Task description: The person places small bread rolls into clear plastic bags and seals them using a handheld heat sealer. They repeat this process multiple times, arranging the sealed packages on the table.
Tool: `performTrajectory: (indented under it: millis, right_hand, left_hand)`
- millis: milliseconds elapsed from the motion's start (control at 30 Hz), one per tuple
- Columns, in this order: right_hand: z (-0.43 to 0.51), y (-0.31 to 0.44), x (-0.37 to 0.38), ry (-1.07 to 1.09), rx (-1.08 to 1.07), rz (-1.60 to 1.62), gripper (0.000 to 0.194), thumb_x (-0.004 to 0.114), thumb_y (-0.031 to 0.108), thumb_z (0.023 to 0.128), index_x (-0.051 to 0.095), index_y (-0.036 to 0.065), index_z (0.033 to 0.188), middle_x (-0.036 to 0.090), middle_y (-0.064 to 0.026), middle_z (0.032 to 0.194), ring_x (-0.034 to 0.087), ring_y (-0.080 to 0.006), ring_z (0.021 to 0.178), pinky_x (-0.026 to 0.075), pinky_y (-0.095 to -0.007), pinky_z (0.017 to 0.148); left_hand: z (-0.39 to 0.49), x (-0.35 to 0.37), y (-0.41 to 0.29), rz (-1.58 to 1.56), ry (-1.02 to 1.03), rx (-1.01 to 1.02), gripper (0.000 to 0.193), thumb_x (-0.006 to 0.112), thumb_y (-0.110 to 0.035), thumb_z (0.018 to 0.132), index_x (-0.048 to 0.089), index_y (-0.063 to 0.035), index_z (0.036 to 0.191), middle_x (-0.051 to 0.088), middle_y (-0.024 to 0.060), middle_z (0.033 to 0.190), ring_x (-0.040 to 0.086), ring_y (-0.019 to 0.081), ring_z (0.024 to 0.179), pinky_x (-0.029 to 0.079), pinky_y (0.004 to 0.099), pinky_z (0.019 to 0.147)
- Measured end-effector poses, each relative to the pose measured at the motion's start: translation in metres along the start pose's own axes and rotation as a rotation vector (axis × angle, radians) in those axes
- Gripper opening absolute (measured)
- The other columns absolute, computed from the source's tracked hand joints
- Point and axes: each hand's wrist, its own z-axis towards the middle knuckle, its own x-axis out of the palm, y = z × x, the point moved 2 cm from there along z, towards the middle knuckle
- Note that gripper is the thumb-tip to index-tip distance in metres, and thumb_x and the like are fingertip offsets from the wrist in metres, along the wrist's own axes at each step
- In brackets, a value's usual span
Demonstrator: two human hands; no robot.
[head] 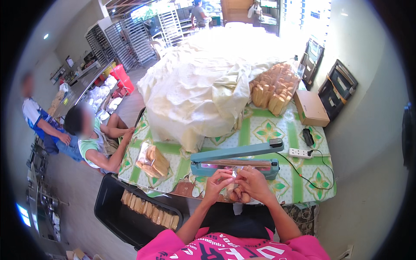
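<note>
Both hands meet at the table's front edge, just before a teal impulse heat sealer (234, 162) whose arm is raised. Between finger and thumb, my left hand (218, 185) pinches the gathered top of a clear plastic bag of bread pieces (240, 195). My right hand (255, 183) grips the same bag top from the other side. The bag's bread lies below the fingers, near my body. To the left on the table stands another clear bag of bread slices (152, 162). A large bag of bread sticks (276, 87) is at the table's back right.
A pale cloth (198, 87) covers a big heap on the table (263, 130). At right are a cardboard box (311, 109), a power strip (299, 153) and its cord. A black crate (113, 208) with bagged bread stands below left. One person sits at the table's left; others stand farther off.
</note>
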Motion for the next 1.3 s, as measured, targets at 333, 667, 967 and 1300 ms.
performTrajectory:
  millis: [333, 667, 967, 1300]
  right_hand:
    - [-0.004, -0.009, 0.000, -0.018, 0.033, -0.001, 0.012, 0.071, 0.013, 0.075, 0.063, 0.006, 0.080, 0.060, -0.0106, 0.084, 0.060, -0.0325, 0.081, 0.048, -0.0420, 0.072]
    - [-0.037, -0.028, -0.040, -0.015, 0.067, -0.085, 0.014, 0.072, 0.009, 0.076, 0.061, 0.002, 0.080, 0.056, -0.0127, 0.078, 0.057, -0.0281, 0.072, 0.046, -0.0374, 0.067]
    - [-0.069, -0.070, -0.118, -0.175, 0.253, -0.197, 0.014, 0.067, 0.007, 0.081, 0.057, -0.001, 0.078, 0.055, -0.0150, 0.072, 0.054, -0.0259, 0.069, 0.042, -0.0367, 0.063]
    - [-0.102, -0.098, -0.134, -0.510, 0.492, -0.042, 0.016, 0.068, 0.015, 0.086, 0.069, 0.010, 0.102, 0.065, 0.0005, 0.080, 0.057, -0.0090, 0.071, 0.046, -0.0244, 0.065]
  left_hand:
    - [0.002, 0.004, 0.008, 0.197, -0.024, 0.142, 0.011, 0.073, -0.002, 0.082, 0.069, -0.0026, 0.091, 0.059, 0.0054, 0.104, 0.058, 0.0171, 0.106, 0.052, 0.0297, 0.090]
    - [0.006, 0.011, 0.003, 0.297, -0.119, 0.116, 0.010, 0.075, -0.004, 0.080, 0.066, -0.0033, 0.084, 0.063, 0.0043, 0.096, 0.059, 0.0144, 0.094, 0.048, 0.0264, 0.081]
    - [0.012, -0.016, 0.006, 0.313, -0.150, 0.046, 0.009, 0.072, -0.009, 0.085, 0.067, -0.0021, 0.089, 0.065, 0.0025, 0.097, 0.058, 0.0100, 0.090, 0.048, 0.0254, 0.083]
    - [0.012, -0.019, 0.000, 0.208, -0.249, -0.060, 0.017, 0.066, -0.024, 0.092, 0.067, -0.0064, 0.093, 0.063, 0.0002, 0.089, 0.057, 0.0069, 0.085, 0.050, 0.0240, 0.075]
